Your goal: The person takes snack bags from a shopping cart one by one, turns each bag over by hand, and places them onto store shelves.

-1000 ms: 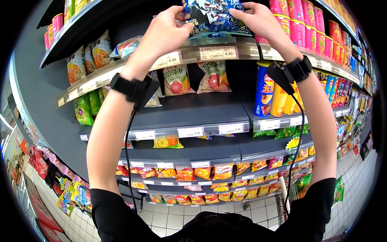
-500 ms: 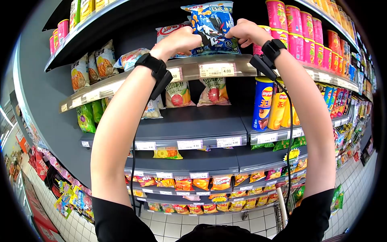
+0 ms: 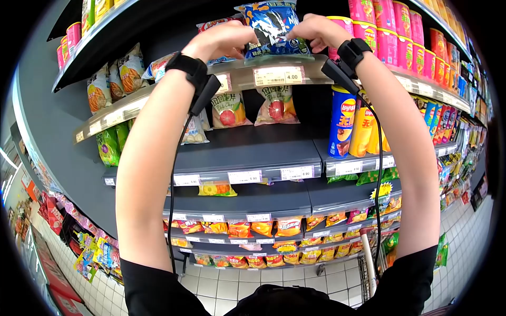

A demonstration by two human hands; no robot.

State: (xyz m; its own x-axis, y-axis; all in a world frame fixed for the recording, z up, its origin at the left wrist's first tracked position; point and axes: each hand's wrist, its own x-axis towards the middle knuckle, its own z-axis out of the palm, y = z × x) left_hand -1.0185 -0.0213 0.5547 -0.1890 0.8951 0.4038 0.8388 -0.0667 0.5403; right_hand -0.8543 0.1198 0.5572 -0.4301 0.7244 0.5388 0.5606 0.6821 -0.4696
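A blue snack bag (image 3: 274,29) stands upright on the upper shelf, behind the 4.00 price tag (image 3: 279,76). My left hand (image 3: 230,39) is at the bag's left side, fingers bent, with the fingertips against its edge. On the other side, my right hand (image 3: 322,32) has its fingers curled and a fingertip touching the bag's front. Whether either hand pinches the bag is hard to tell. Partly hidden behind my left hand is a red and white bag (image 3: 211,24).
Pink canisters (image 3: 363,32) line the shelf at the right. Below them stand a blue Lay's canister (image 3: 342,122) and yellow ones. Fruit chip bags (image 3: 277,108) sit one shelf down. A cart handle (image 3: 369,258) shows at the lower right.
The blue bag, lying tilted between both hands a second ago, now stands upright on the shelf. My hands have come lower and closer together, and the fingers are more curled.
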